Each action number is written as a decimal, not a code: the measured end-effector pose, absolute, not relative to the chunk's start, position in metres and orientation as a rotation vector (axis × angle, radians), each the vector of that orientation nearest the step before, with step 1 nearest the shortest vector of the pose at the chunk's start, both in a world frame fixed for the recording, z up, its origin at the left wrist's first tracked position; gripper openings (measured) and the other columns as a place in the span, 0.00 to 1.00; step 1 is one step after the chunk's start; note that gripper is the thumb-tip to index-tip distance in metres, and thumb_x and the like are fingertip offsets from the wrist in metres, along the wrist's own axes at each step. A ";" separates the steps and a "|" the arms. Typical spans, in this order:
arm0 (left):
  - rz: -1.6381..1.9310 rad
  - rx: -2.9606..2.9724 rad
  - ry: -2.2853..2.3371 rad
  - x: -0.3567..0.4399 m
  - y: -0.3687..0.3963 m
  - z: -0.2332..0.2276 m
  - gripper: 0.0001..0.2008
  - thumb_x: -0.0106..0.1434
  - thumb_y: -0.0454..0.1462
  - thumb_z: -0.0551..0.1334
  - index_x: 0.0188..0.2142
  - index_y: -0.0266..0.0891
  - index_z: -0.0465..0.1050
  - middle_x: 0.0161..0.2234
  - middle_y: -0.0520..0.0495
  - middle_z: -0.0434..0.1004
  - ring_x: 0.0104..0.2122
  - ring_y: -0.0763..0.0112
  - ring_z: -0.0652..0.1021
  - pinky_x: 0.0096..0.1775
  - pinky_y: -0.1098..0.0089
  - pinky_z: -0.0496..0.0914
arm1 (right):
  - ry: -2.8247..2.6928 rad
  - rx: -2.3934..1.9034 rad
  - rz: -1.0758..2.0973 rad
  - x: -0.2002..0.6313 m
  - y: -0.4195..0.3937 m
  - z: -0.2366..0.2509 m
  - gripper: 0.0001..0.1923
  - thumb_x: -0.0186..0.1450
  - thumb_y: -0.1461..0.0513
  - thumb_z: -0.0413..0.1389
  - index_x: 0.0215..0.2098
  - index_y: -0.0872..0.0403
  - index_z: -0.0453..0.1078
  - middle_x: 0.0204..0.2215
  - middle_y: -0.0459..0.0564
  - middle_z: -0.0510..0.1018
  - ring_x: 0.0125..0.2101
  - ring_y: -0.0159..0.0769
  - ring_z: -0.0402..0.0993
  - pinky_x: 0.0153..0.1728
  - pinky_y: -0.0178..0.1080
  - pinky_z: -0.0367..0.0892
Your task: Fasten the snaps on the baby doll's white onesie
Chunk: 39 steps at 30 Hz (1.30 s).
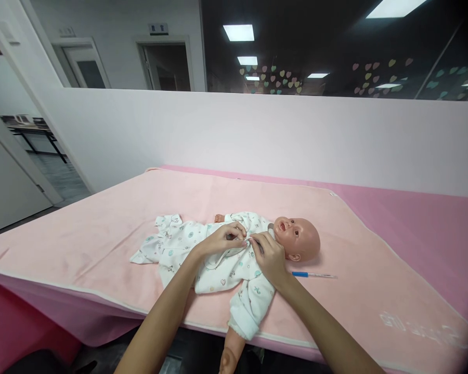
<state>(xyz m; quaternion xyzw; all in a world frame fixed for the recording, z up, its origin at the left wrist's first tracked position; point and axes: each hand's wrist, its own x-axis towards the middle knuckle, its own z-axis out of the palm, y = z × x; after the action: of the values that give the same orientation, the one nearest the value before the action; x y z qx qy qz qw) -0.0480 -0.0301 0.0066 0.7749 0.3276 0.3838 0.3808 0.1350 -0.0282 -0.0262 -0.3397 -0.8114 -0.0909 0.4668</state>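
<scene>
On the peach blanket spread over the pink surface, a baby doll lies on its back, head to the right, wearing a white patterned garment. Much of the dressing looks done: the near sleeve covers the upper arm with the forearm coming out over the surface's edge, and a small doll hand shows at the far cuff. What appears left is the chest front, where both hands meet. The left hand has thumb and finger brought nearly together on the cloth, and the right hand pinches just beside it, fingers curled; whether they grip a tie, a snap or only the edge is too small to tell. The trouser legs stretch leftward with no feet showing, so whether they are filled cannot be told. A thin blue-handled stick lies near the doll's head, untouched.
</scene>
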 end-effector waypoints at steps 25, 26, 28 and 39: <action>1.748 2.024 1.798 -0.044 -0.101 -0.046 0.10 0.58 0.36 0.57 0.41 0.40 0.66 0.41 0.45 0.70 0.45 0.65 0.69 0.47 0.63 0.63 | -2.039 -0.752 -0.406 0.128 -0.035 -0.029 0.17 0.64 0.68 0.43 0.47 0.52 0.67 0.45 0.51 0.73 0.36 0.32 0.73 0.29 0.32 0.64; 1.733 2.054 1.821 -0.042 -0.101 -0.046 0.12 0.59 0.36 0.57 0.43 0.40 0.65 0.42 0.44 0.70 0.45 0.64 0.69 0.47 0.62 0.62 | -2.094 -0.692 -0.410 0.126 -0.037 -0.029 0.17 0.64 0.67 0.44 0.48 0.52 0.66 0.46 0.51 0.72 0.35 0.32 0.73 0.29 0.31 0.64; 1.705 2.098 1.854 -0.039 -0.100 -0.047 0.15 0.60 0.36 0.56 0.47 0.40 0.64 0.44 0.44 0.70 0.46 0.63 0.69 0.48 0.62 0.61 | -2.178 -0.618 -0.403 0.120 -0.041 -0.030 0.16 0.65 0.65 0.45 0.50 0.53 0.65 0.46 0.53 0.73 0.35 0.31 0.74 0.29 0.31 0.64; 1.568 2.225 1.804 -0.036 -0.104 -0.044 0.13 0.61 0.38 0.54 0.46 0.39 0.67 0.44 0.44 0.72 0.45 0.64 0.69 0.47 0.63 0.59 | -2.172 -0.659 -0.217 0.118 -0.045 -0.026 0.09 0.66 0.62 0.46 0.38 0.54 0.67 0.33 0.49 0.75 0.30 0.28 0.71 0.28 0.29 0.61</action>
<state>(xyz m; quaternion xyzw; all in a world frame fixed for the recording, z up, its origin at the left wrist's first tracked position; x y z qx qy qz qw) -0.0364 -0.1035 -0.0443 0.6801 0.5514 0.4791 -0.0620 0.1175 -0.0452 -0.0265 -0.2626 -0.8656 -0.0865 0.4175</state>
